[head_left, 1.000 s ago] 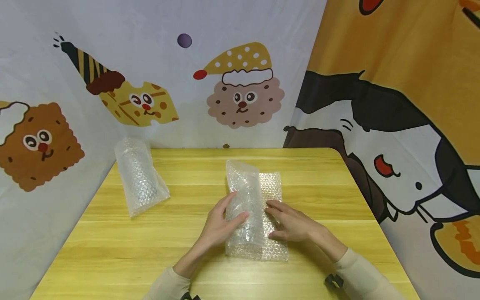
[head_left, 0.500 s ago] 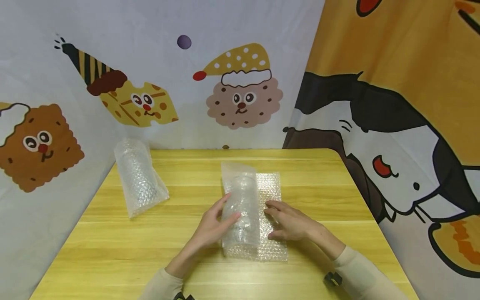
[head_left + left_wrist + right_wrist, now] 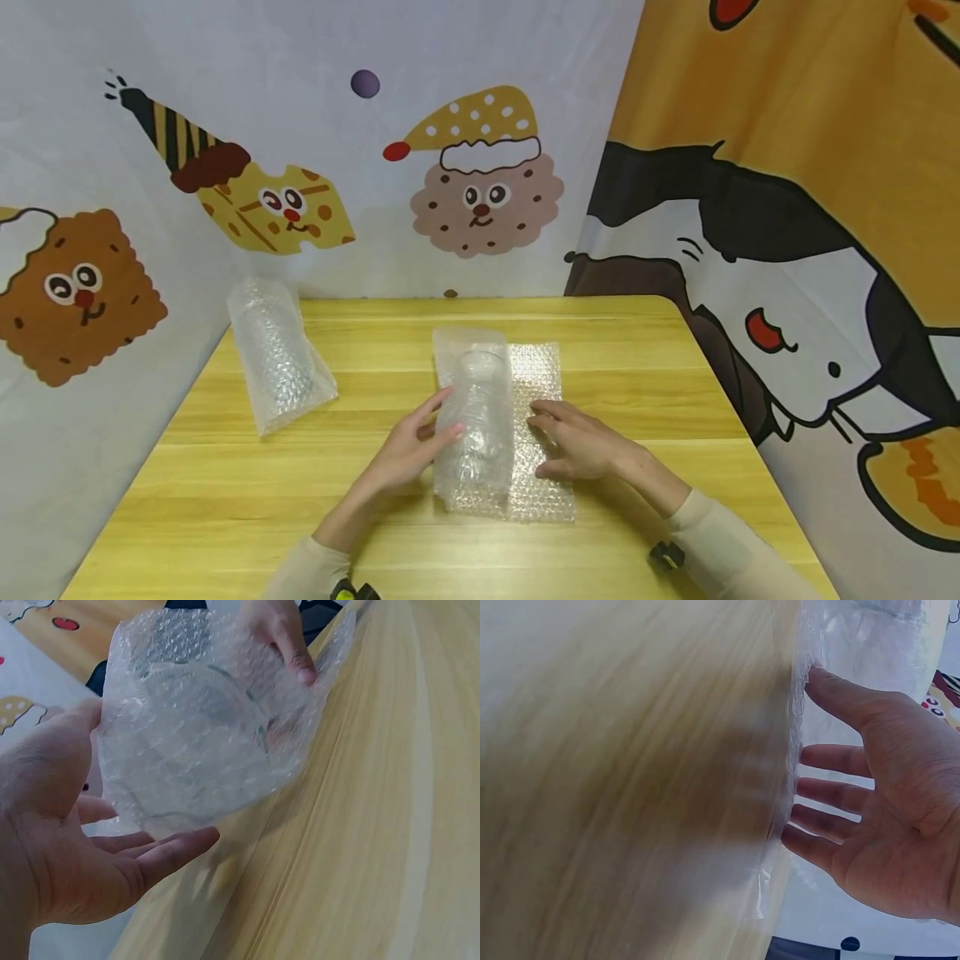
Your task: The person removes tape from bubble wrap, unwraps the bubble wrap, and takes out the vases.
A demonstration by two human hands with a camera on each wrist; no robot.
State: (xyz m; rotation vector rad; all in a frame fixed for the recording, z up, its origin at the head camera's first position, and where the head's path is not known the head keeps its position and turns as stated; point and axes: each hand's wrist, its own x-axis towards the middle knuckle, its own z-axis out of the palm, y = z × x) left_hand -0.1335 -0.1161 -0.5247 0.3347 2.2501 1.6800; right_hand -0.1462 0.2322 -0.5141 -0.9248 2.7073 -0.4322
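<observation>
A clear cylindrical object with a round rim, its exact kind blurred by plastic, lies rolled inside bubble wrap (image 3: 476,417) near the table's middle. A flat strip of the same bubble wrap (image 3: 542,500) extends out to the right of the roll. My left hand (image 3: 411,446) touches the roll's left side, thumb on top, with fairly straight, spread fingers, as the left wrist view also shows. My right hand (image 3: 585,442) rests its spread fingertips on the flat strip. In the right wrist view, the fingertips (image 3: 799,834) meet the film.
Another bubble-wrapped bundle (image 3: 277,358) lies at the table's back left corner. The light wooden table (image 3: 637,358) ends at a cartoon-printed cloth (image 3: 315,125) behind and to the right. A small black device (image 3: 666,555) sits at the right wrist.
The bubble-wrapped roll has turned and shifted a little to the left together with my left hand. More of the flat strip shows beside it. My right hand has stayed almost still.
</observation>
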